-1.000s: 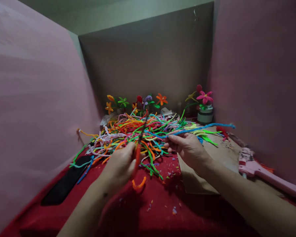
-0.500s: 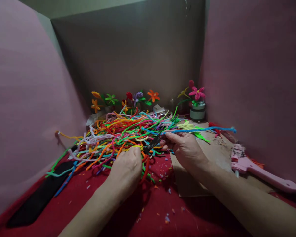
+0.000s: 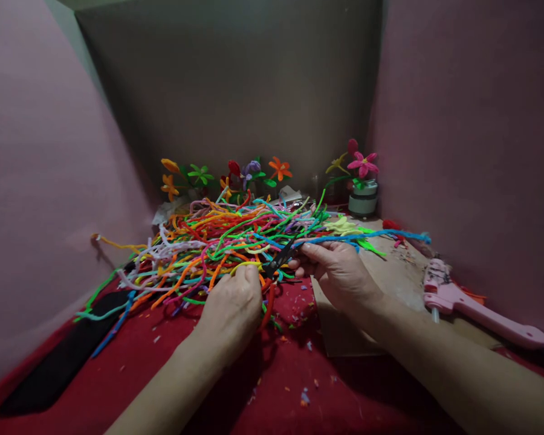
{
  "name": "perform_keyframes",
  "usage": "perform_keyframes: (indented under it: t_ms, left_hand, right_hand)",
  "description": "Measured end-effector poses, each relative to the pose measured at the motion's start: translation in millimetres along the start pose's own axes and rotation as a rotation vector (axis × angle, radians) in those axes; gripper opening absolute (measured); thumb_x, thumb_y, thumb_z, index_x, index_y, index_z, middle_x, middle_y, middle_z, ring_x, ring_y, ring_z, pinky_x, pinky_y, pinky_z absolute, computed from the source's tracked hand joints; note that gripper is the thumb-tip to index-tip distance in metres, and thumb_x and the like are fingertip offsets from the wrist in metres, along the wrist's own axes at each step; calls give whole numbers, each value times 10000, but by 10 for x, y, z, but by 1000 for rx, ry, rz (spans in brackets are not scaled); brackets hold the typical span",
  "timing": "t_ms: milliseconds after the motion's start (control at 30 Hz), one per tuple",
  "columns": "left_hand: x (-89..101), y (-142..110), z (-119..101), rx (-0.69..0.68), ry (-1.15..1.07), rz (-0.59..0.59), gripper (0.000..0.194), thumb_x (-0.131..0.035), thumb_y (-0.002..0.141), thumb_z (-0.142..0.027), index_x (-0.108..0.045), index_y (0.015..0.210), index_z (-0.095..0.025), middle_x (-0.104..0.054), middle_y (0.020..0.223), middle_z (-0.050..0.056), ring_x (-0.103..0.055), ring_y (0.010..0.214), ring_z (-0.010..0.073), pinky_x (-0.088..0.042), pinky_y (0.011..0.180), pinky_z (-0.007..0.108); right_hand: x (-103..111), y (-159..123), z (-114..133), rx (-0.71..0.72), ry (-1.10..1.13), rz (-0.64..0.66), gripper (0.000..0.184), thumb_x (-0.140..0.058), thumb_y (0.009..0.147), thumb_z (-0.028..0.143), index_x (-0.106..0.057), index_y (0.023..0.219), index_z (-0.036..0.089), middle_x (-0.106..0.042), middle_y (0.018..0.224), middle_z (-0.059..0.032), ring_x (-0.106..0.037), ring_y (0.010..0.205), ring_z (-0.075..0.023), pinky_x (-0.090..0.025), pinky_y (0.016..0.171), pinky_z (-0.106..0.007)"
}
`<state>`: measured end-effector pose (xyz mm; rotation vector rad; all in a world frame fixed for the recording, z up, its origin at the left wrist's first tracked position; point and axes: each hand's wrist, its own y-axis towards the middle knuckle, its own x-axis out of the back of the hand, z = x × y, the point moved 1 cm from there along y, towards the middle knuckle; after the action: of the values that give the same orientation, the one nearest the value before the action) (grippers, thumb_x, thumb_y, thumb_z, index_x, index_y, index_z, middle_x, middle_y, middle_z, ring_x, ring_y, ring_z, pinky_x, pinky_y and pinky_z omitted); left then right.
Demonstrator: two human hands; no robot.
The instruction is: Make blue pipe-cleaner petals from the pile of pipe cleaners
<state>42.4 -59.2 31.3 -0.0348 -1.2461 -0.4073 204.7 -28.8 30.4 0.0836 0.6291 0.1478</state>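
Left hand (image 3: 233,302): fist closed round the handles of the scissors (image 3: 278,261), knuckles up. Dark blades angle away and to the right, tips right by the other hand's fingertips. Handles mostly hidden, one red loop shows below the fist. Can't tell how far the blades are spread.

Right hand (image 3: 340,275): narrow pinch, thumb on top, holding the blue stem (image 3: 385,234). Stem is fuzzy, roughly level, long end runs out right past the hand toward the table's right edge, tip slightly frayed. Scissor tips sit at the pinched end; can't tell if metal touches it.

Both hands over mid-table (image 3: 367,402) (red cloth), at the near side of a big tangled pile of colored stems (image 3: 185,266). Pile spreads from the left edge past the middle, back toward the far edge.

Rest: flat black strip (image 3: 58,368) along the left edge, stems over its far end. Sheet of cardboard (image 3: 351,335) partly under the right hand and forearm. Pink glue gun (image 3: 476,308) by the right edge. Jar (image 3: 362,202) in the far right corner, pink flower (image 3: 363,164) above it. Orange flower (image 3: 280,169) at the far edge, behind the pile. Small scraps (image 3: 304,397) scattered on the cloth.
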Motion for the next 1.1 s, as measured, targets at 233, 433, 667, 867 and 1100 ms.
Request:
perform_keyframes:
  t_ms: [233,433,667,867,1100]
  left_hand:
    - [-8,-18,1,19,61,-38,264,-262,818,-39,-513,818,-122,-554,757,108,-578,690,248,-434,600,332]
    - [-19,-17,-20,39,89,-78,296,-251,823,-31,-537,824,-111,-560,767,121,-572,693,252,-446,625,349]
    - [-56,-4,-30,25,38,-86,285,-276,800,-10,-543,825,-103,-562,774,122,-567,721,254,-450,655,359]
    - [-133,-23,-28,-16,12,-98,242,-296,796,-26,-519,837,-111,-554,769,109,-558,692,240,-440,621,340]
    - [-129,-46,-19,-26,-3,-91,223,-309,797,-36,-513,836,-118,-552,781,111,-549,741,231,-427,667,333]
  right_hand:
    - [1,-2,-20,-49,-47,-4,107,-685,614,209,-638,609,113,-627,540,-31,-590,487,-127,-480,497,-245]
    - [0,-18,-39,-13,-123,-20,133,-686,616,227,-671,671,107,-648,572,-46,-603,531,-139,-475,494,-243]
    - [-17,-53,-47,57,-203,-61,128,-674,643,239,-676,678,115,-651,591,-40,-583,533,-124,-464,514,-250]
    - [-19,-48,-52,27,-199,-22,142,-669,655,251,-680,675,112,-658,612,-49,-571,529,-115,-468,531,-257]
    - [-20,-55,-20,22,-170,-26,142,-693,629,258,-683,661,120,-661,604,-48,-591,541,-127,-476,526,-257]
